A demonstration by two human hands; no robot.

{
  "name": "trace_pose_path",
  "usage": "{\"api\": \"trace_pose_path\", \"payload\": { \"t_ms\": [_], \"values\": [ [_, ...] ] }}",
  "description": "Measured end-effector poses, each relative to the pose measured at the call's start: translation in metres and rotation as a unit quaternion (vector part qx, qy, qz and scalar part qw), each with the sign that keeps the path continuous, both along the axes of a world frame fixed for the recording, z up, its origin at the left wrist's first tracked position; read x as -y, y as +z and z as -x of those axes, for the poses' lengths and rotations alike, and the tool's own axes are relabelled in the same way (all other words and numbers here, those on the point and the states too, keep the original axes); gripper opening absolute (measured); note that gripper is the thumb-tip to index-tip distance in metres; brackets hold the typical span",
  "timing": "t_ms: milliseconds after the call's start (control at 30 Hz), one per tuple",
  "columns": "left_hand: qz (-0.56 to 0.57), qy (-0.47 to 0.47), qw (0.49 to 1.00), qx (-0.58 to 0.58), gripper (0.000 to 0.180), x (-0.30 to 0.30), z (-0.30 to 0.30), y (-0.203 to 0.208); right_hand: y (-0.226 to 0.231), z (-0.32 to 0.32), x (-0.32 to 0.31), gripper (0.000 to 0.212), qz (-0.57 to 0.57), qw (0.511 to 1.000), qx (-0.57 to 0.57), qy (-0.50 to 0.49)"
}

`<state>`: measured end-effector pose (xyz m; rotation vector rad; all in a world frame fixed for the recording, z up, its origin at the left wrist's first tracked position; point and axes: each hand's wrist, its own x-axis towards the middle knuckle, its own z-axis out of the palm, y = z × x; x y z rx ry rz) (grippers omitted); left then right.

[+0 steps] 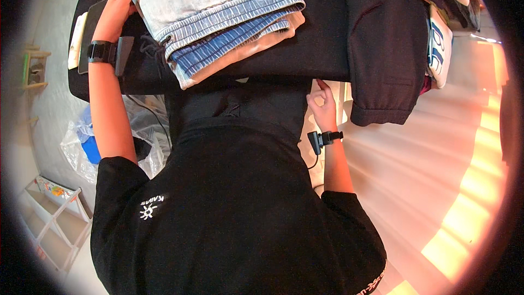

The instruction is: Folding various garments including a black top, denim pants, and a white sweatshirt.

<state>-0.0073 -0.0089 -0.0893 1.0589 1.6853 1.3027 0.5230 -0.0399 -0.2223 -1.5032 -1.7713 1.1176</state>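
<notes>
A folded stack of light-blue denim garments with gathered elastic waistbands (pixel 234 19) lies on a black-covered surface (pixel 322 33) in front of me. My left hand (pixel 117 11) is at the stack's left edge, fingers apart, its fingertips against the pale denim. Under the denim shows a peach-coloured cloth layer (pixel 218 70). Lower and to the right, my right hand (pixel 323 106) is just below the front edge of the black surface. Its fingers are loosely bent and apart, with nothing visible in them. One fingertip reaches up to that edge, in shadow.
Dark folded trousers (pixel 387 49) hang over the front edge at right, beside a white printed garment (pixel 439 49). A dark flat object (pixel 90 27) lies by my left wrist. Below left is a clear plastic bag (pixel 82 142) with something blue; a white shelf rack (pixel 57 221) stands farther left.
</notes>
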Motion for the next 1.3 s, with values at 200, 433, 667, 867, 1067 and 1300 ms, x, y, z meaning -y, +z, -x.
{"api": "trace_pose_path", "payload": {
  "t_ms": [200, 433, 667, 867, 1067, 1300],
  "values": [
    [0.019, 0.005, 1.000, -0.022, 0.035, 0.003, 0.004, 0.003, -0.013, 0.003, -0.001, 0.061, -0.024, 0.999, 0.014, -0.043],
    [-0.003, -0.005, 1.000, -0.007, 0.034, 0.002, 0.003, 0.000, 0.012, 0.017, -0.005, 0.027, -0.003, 0.999, 0.046, 0.025],
    [0.002, -0.008, 1.000, -0.007, 0.035, 0.006, 0.002, 0.003, 0.055, 0.089, -0.007, 0.020, -0.040, 0.970, 0.025, 0.239],
    [-0.004, -0.008, 1.000, -0.022, 0.035, 0.002, 0.005, -0.003, 0.044, 0.148, -0.012, 0.025, -0.032, 0.894, 0.029, 0.446],
    [0.011, 0.011, 1.000, -0.020, 0.033, -0.001, 0.009, -0.006, 0.023, 0.163, -0.005, 0.037, -0.137, 0.868, 0.072, 0.473],
    [-0.007, 0.002, 1.000, -0.030, 0.037, 0.003, 0.002, -0.002, 0.062, 0.192, -0.001, 0.032, -0.036, 0.853, 0.029, 0.519]
  ]
}}
